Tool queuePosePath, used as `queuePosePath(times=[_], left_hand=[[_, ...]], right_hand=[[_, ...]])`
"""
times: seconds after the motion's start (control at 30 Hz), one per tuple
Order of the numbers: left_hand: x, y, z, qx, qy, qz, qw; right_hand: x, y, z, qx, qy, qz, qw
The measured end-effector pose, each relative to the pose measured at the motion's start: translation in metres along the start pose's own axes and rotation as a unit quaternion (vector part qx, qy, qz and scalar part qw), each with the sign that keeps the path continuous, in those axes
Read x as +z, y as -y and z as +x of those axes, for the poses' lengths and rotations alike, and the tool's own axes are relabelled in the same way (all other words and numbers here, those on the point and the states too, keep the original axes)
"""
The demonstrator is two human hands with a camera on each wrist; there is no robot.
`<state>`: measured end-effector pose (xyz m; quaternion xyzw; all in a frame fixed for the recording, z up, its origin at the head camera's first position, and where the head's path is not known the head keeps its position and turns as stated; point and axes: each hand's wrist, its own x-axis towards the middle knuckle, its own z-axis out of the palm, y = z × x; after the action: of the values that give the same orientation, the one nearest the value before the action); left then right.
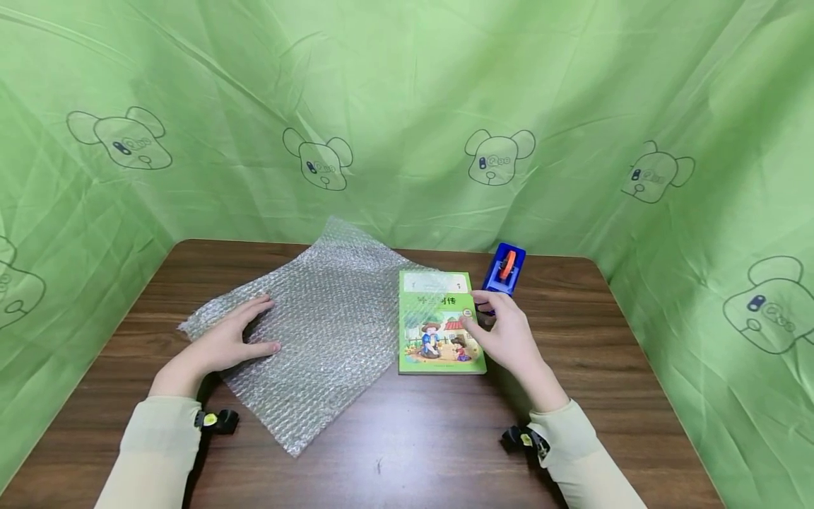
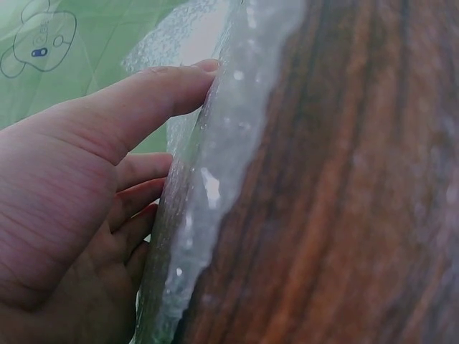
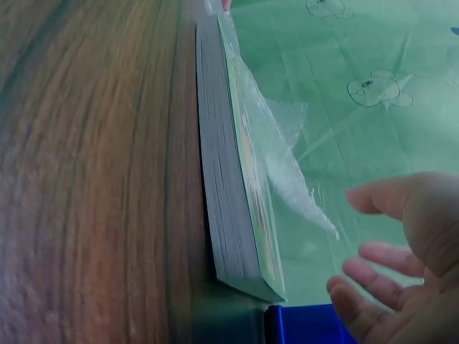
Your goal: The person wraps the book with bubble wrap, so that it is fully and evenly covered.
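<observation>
A sheet of clear bubble wrap (image 1: 331, 318) lies spread on the table, its far corner raised. My left hand (image 1: 232, 339) rests on its left part, thumb and fingers spread; in the left wrist view the fingertips touch the bubble wrap (image 2: 215, 186). To the right lies a green illustrated book (image 1: 439, 353), overlapped by the wrap along its upper left. My right hand (image 1: 505, 336) hovers at the book's right edge with loosely bent fingers. From the right wrist view, that hand (image 3: 401, 265) stands apart from the book (image 3: 229, 165) and holds nothing.
A blue tape dispenser (image 1: 502, 272) with an orange wheel stands behind the right hand, near the table's back edge. Green cloth (image 1: 407, 92) with bear drawings hangs around the brown wooden table (image 1: 394, 452) at the back and sides.
</observation>
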<state>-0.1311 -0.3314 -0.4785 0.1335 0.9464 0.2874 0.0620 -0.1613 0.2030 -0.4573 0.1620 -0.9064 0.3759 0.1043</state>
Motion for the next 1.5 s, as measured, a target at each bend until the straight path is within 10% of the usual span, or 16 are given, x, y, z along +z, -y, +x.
queuePosePath(times=[0.37,1.5], left_hand=[[0.002,0.002,-0.001,0.004,0.004,0.002,1.0],[0.002,0.005,0.001,0.001,0.003,-0.001,1.0]], right_hand=[[-0.001,-0.006,-0.005,0.108,0.058,-0.038,0.9917],[0.03,0.004,0.006,0.209,0.097,-0.018,0.9729]])
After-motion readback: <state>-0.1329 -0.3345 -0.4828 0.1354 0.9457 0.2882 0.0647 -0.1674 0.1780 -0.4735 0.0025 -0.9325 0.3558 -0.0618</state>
